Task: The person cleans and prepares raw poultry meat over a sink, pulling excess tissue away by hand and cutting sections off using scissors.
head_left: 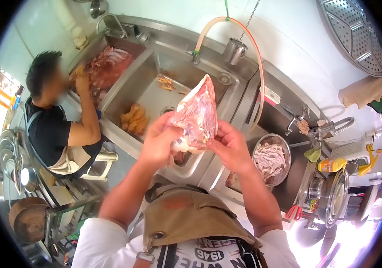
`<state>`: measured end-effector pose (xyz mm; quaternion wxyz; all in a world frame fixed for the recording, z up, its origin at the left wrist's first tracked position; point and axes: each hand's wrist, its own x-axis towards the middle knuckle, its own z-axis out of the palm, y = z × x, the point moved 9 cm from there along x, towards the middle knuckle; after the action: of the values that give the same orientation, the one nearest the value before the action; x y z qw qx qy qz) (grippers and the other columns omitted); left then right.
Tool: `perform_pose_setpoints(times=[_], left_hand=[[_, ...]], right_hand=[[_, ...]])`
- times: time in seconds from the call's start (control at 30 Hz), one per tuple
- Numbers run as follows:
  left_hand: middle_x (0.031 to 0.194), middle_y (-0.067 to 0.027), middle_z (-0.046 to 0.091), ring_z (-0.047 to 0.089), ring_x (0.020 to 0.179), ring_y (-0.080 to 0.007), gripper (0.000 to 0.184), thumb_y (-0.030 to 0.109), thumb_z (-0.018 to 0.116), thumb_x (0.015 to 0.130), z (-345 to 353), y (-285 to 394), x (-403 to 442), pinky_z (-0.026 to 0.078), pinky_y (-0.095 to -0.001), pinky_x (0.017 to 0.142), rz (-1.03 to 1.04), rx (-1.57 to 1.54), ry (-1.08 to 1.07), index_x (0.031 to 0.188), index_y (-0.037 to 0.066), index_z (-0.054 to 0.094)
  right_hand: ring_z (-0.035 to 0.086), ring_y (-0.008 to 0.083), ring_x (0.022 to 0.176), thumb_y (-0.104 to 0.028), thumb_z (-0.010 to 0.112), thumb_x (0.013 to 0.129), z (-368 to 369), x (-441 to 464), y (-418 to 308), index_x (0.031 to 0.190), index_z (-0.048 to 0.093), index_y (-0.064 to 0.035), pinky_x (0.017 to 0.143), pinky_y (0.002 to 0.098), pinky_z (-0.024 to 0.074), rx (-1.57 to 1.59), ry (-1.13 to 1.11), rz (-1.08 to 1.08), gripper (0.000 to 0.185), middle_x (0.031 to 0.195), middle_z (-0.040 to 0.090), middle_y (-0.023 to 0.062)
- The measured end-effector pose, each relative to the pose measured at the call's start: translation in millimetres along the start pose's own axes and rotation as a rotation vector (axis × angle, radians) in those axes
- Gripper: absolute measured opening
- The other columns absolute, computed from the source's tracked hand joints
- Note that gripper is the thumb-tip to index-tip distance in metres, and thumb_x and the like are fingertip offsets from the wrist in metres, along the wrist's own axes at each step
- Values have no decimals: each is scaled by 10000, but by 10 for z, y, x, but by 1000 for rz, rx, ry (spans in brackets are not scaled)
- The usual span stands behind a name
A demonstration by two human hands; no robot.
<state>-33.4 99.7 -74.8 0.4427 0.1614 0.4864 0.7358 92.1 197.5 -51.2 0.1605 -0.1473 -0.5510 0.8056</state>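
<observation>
A large raw piece of meat (196, 111), pink with white fat along one edge, is held up in front of me over the sink's front edge. Its pointed end faces the back wall. My left hand (159, 140) is closed around its lower left side, thumb lying across the front. On the lower right, my right hand (230, 145) pinches the meat between thumb and fingers. Behind it is the steel sink (142, 87), where yellowish poultry pieces (134, 118) lie at the left and small yellow feet-like bits (166, 83) farther back.
A co-worker (61, 120) sits at the left beside a basin of raw meat in reddish water (106, 73). On the right, a metal bowl (284, 142) holds pale meat strips. A curved hose (258, 58) arches over the sinks. Red-handled scissors (294, 212) hang at the lower right.
</observation>
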Motion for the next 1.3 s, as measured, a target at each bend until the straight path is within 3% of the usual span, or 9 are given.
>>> perform_pose_setpoints(times=[0.33,0.47,0.63,0.67,0.8,0.93,1.03,1.2,1.3], left_hand=[[956,-90,678,638,667,-148,472,105,579,794,-69,39,-56,502,-270,487,-5,-128,27,1251,-15,568],[1009,-96,677,661,771,-164,471,134,587,823,-48,37,-82,521,-281,503,-3,-103,4,1269,-13,558],[1068,-85,661,640,932,-157,464,270,639,893,161,190,-62,548,-289,675,-7,247,-101,1250,-13,555],[1039,-61,653,613,937,-127,423,262,663,912,216,250,-69,517,-291,797,-93,274,-134,1222,-8,564],[976,-35,642,575,864,-89,285,148,663,925,247,293,123,494,-279,769,129,409,-168,1164,14,585],[934,-28,641,558,832,-81,240,160,645,943,213,280,155,490,-278,753,171,529,-101,1123,16,583],[913,-18,634,549,822,-80,241,187,627,965,266,348,146,488,-280,750,196,529,-28,1119,10,576],[993,-26,637,558,849,-90,271,224,547,1022,335,424,121,487,-280,774,316,408,37,1164,-4,574],[1065,-38,642,589,897,-98,292,229,470,1053,406,408,112,516,-270,757,356,400,-175,1199,0,578]], right_hand=[[606,178,1131,24,594,913,84,9,-125,1401,444,35,993,332,474,33,-196,-32,511,1254,616,91],[608,143,1088,-1,599,923,82,-10,-152,1366,482,23,954,310,484,7,-89,-23,459,1213,632,71],[619,108,996,-58,588,948,-43,30,-71,1281,556,18,895,285,490,-193,-12,-4,342,1134,653,51],[621,109,987,-68,584,952,-54,58,-18,1273,561,20,886,284,491,-188,-19,4,334,1122,657,51],[623,108,956,-98,574,965,-67,149,171,1249,572,27,848,283,494,-293,-26,51,310,1083,668,53],[621,108,944,-133,588,973,-110,190,182,1227,579,31,835,282,493,-383,11,-11,303,1060,671,55],[621,111,931,-153,620,963,-93,250,115,1220,583,26,834,280,491,-286,54,3,315,1047,666,58],[645,149,922,-146,639,954,-296,339,393,1174,592,30,821,302,527,159,254,60,285,1028,669,76],[651,162,902,-145,638,953,-354,291,434,1135,604,33,796,310,544,266,278,82,257,1017,672,85]])
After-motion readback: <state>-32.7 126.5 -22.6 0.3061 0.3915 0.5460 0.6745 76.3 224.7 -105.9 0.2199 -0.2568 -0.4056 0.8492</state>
